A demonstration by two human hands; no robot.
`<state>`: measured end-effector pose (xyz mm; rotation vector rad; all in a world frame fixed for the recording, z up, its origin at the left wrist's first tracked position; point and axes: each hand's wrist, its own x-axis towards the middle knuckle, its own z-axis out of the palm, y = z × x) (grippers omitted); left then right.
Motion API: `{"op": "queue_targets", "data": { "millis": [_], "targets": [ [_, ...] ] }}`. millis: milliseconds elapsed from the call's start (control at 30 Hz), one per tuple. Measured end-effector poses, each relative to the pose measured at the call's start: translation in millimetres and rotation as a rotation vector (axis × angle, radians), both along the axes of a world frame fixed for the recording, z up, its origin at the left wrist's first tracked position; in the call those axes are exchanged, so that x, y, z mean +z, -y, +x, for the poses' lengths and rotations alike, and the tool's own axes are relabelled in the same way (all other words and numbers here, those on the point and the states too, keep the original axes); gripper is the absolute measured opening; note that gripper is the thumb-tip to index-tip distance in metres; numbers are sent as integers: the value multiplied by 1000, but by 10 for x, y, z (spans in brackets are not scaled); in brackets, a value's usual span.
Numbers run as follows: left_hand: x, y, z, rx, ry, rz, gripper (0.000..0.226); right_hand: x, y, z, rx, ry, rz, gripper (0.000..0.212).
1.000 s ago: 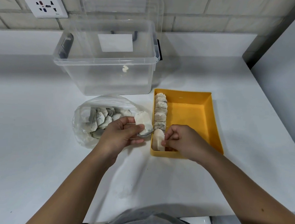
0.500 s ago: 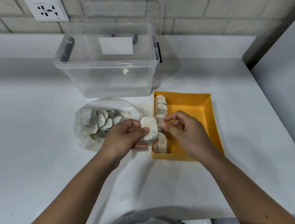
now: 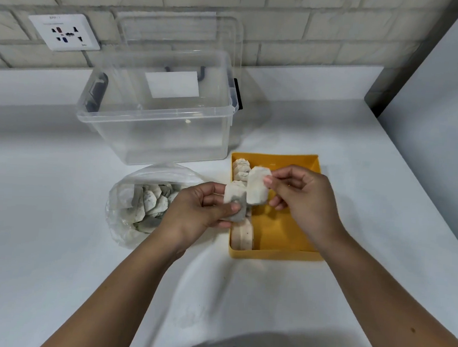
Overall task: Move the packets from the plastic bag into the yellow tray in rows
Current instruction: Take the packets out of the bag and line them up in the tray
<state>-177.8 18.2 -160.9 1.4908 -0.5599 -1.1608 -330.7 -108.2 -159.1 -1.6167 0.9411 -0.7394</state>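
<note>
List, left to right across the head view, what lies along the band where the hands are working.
plastic bag → left hand → left packet, held by that hand → right packet → right hand, pinching it. The yellow tray overlaps both hands, so it is left out.

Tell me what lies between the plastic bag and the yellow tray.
The left hand, holding a packet, fills that gap above the white table, as the head view shows.

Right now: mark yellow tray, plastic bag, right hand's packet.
yellow tray [image 3: 276, 255]: head view, front wall.
plastic bag [image 3: 118, 211]: head view, clear left side.
packet [image 3: 257, 188]: head view, face centre, pinched by right hand [image 3: 302, 198].
</note>
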Motion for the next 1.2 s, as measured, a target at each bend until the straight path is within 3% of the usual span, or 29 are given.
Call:
{"op": "queue_targets", "data": {
  "millis": [233, 433, 600, 1067, 1133, 1200],
  "targets": [
    [-146, 60, -18, 74, -23, 41, 24, -222, 485, 109, -7, -213, 31, 11],
    [-175, 51, -64, 63, -43, 59, 19, -448, 638, 366, 5, -390, -74, 9],
    [-178, 58, -61, 63, -57, 60, 16, -558, 642, 470, -59, -353, -51, 13],
    [-176, 56, -56, 94, -87, 53, 17, -481, 616, 428, -111, -487, -301, 20],
    [-173, 58, -58, 136, -71, 46, 18, -309, 529, 356, -104, -430, -308, 22],
    [-165, 75, -50, 173, -30, 24, 20, -124, 389, 292, -14, -245, -131, 18]
  ]
}}
